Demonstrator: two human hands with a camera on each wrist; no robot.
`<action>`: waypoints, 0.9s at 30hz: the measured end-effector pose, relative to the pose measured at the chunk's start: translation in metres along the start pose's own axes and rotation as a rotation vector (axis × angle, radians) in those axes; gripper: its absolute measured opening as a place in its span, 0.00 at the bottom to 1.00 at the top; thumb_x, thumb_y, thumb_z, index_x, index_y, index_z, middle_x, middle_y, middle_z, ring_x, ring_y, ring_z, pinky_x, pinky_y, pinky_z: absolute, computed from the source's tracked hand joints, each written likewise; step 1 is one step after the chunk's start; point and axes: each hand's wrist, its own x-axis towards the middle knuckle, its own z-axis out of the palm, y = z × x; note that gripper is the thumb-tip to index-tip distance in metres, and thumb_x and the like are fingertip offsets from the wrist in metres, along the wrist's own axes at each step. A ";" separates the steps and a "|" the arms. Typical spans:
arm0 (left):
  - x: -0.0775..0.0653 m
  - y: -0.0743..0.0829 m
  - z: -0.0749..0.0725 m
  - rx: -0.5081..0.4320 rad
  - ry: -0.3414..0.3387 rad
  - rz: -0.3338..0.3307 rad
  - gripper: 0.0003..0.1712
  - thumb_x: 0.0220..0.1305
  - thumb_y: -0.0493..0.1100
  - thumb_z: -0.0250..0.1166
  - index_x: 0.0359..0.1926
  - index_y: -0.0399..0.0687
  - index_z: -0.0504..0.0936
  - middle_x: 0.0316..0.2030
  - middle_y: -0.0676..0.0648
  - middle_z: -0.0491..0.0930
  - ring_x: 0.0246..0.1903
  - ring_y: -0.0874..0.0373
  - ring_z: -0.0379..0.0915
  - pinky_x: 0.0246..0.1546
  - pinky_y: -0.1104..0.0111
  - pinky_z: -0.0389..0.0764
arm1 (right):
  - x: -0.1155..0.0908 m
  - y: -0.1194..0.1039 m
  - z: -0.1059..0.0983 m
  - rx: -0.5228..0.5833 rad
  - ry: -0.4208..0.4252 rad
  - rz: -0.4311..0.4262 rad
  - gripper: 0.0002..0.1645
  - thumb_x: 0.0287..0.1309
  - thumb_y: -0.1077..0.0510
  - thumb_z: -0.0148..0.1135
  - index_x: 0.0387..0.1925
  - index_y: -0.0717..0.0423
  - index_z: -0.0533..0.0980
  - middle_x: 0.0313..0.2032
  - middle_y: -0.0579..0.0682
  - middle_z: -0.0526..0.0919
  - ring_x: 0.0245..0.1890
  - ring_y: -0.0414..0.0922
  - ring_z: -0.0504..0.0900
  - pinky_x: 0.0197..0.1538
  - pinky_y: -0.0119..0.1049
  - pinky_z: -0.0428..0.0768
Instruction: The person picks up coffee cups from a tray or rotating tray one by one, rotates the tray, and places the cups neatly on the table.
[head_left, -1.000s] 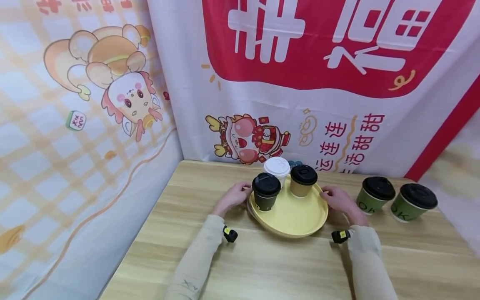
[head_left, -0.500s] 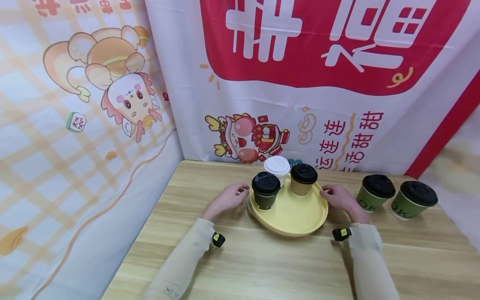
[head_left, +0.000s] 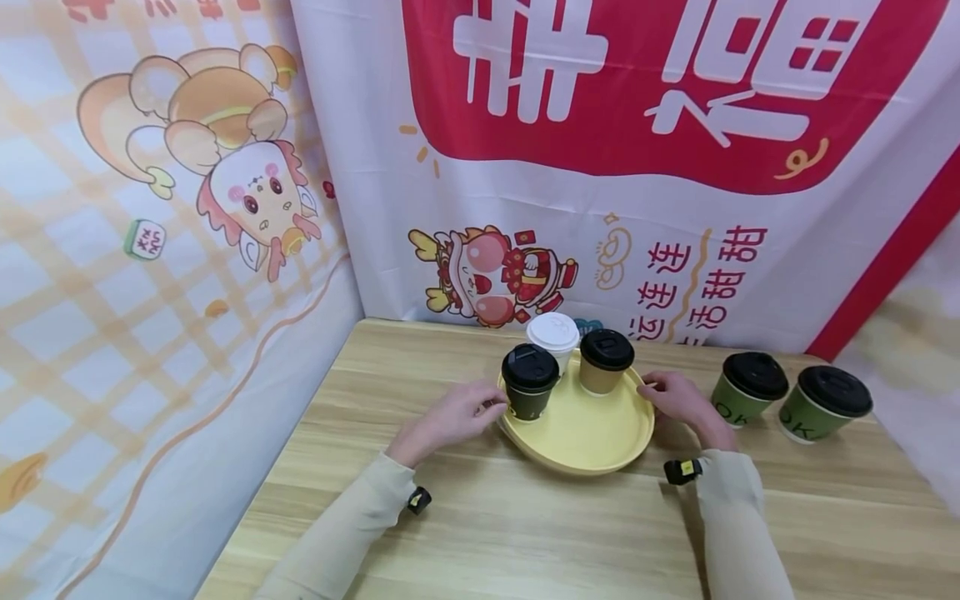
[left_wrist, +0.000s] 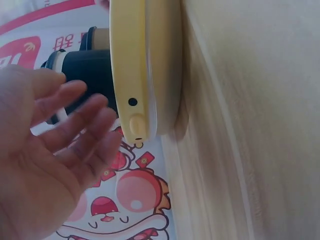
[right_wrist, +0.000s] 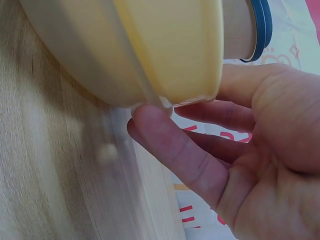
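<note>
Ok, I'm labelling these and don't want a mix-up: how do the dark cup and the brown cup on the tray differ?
The dark cup has a nearly black body; the brown cup is tan. The dark cup shows small pale marks near its base; the brown cup shows none in view. The dark cup stands closer to the left hand than the brown cup. Both stand on the tray under black lids.

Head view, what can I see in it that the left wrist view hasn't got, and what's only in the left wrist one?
Only the head view shows the nearer green cup and the farther green cup, right of the tray. Only the left wrist view shows the small dark spot and raised tab on the tray's side. Both show the yellow tray, the dark cup and the left hand.
</note>
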 end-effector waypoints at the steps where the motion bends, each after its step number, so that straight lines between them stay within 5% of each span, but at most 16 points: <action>1: 0.000 0.002 0.000 -0.012 0.006 0.031 0.11 0.64 0.45 0.58 0.44 0.48 0.81 0.38 0.55 0.79 0.38 0.66 0.73 0.42 0.71 0.77 | 0.000 0.000 0.000 0.001 0.002 0.000 0.24 0.65 0.53 0.50 0.56 0.66 0.69 0.44 0.66 0.77 0.26 0.45 0.81 0.29 0.41 0.82; 15: 0.005 0.019 0.022 0.063 0.054 0.261 0.08 0.60 0.47 0.63 0.38 0.50 0.82 0.35 0.56 0.80 0.35 0.65 0.73 0.39 0.74 0.74 | -0.003 -0.006 -0.002 -0.020 0.008 0.011 0.25 0.65 0.52 0.49 0.56 0.65 0.69 0.46 0.66 0.76 0.29 0.45 0.80 0.31 0.41 0.82; 27: 0.003 0.033 0.026 0.176 0.012 0.252 0.12 0.60 0.53 0.62 0.40 0.53 0.82 0.37 0.57 0.79 0.38 0.64 0.72 0.41 0.70 0.73 | -0.003 -0.005 -0.002 -0.015 -0.001 0.025 0.25 0.66 0.52 0.48 0.57 0.65 0.68 0.46 0.65 0.76 0.29 0.44 0.80 0.31 0.41 0.82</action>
